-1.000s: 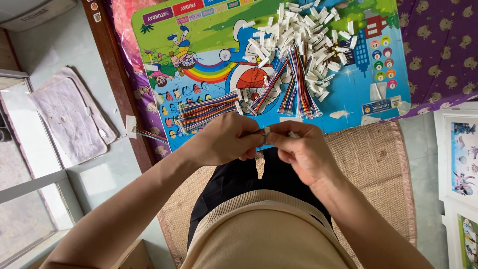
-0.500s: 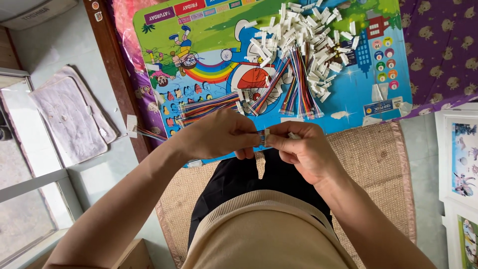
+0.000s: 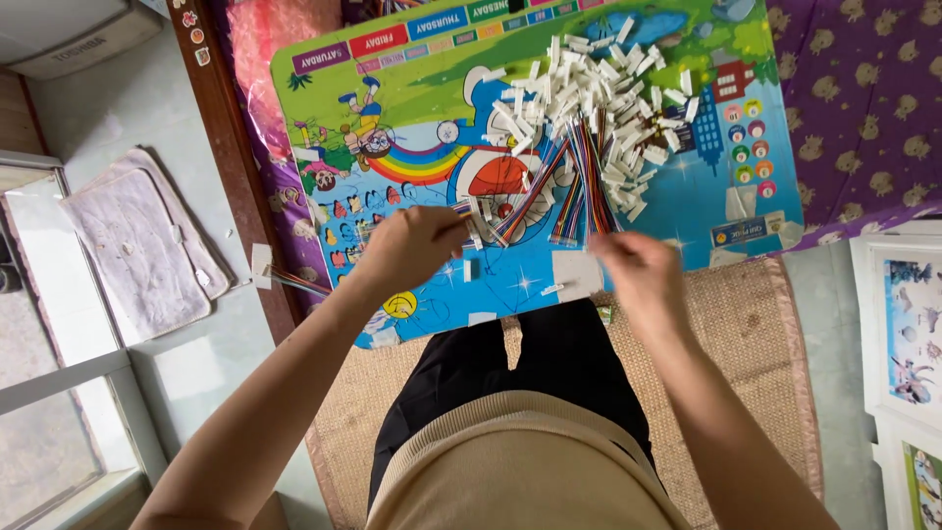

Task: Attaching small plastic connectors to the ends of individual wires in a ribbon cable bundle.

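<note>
Head view looked straight down over the person's lap, clad in black trousers and a tan top, seated on a woven straw mat (image 3: pixel 756 334). Across the knees lay one colourful cartoon board (image 3: pixel 677 201), a bright blue panel with a rainbow printed at its nine o'clock side. At twelve o'clock on it sat a single heap of small white connectors (image 3: pixel 599 93), too many and too jumbled to count, and just below the heap lay multicoloured ribbon cables (image 3: pixel 574 182) in what seemed four fanned bundles, though they overlapped. Three stray white pieces rested near the six o'clock edge of the board. The left hand (image 3: pixel 412 245) was curled loosely near the cable ends at nine o'clock of the bundles; whether it pinched anything could not be told. The right hand (image 3: pixel 628 265), blurred, hovered at five o'clock of the cables beside a pale square piece; its grip could not be told either. The two hands were well apart. Beyond the board at two o'clock spread a purple patterned cloth (image 3: pixel 863 108). At nine o'clock a brown wooden post (image 3: pixel 231 167) ran down beside pale floor tiles, where one folded lilac cloth (image 3: pixel 137 240) lay. At three o'clock stood white-framed pictures (image 3: pixel 903 324).
</note>
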